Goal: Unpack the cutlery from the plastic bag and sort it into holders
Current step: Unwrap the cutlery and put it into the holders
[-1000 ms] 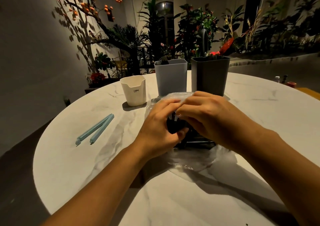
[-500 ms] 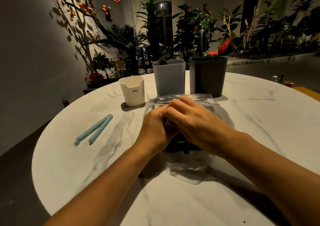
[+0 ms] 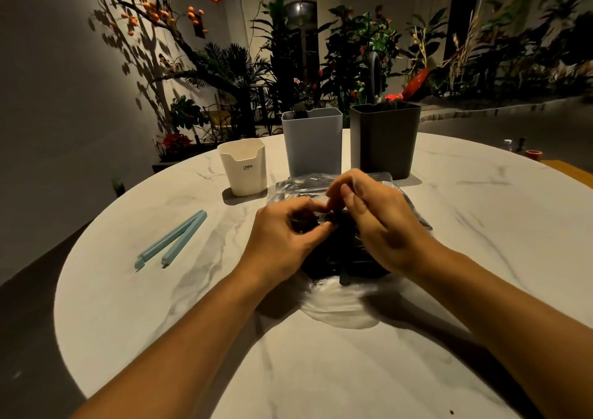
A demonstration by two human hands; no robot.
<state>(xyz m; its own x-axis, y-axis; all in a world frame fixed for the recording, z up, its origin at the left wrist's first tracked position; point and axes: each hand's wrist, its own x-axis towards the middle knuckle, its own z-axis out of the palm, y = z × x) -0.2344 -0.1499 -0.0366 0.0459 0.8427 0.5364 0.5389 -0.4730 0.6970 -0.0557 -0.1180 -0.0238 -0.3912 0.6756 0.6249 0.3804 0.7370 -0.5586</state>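
Note:
A clear plastic bag with dark cutlery inside lies mid-table. My left hand pinches the bag's top film from the left, fingers curled. My right hand pinches the same film from the right, thumb and fingertips meeting just above the left hand. Both hands hide most of the cutlery. Behind the bag stand three holders: a cream cup, a grey-blue bin and a dark grey bin.
A pale blue bag clip lies open on the round marble table to the left. Small bottles and an orange cup sit at the far right edge. Plants crowd behind the table.
My right hand has lifted off the left hand and shifted right, now pinching the bag film upward. The left hand stays on the bag, fingers curled tighter.

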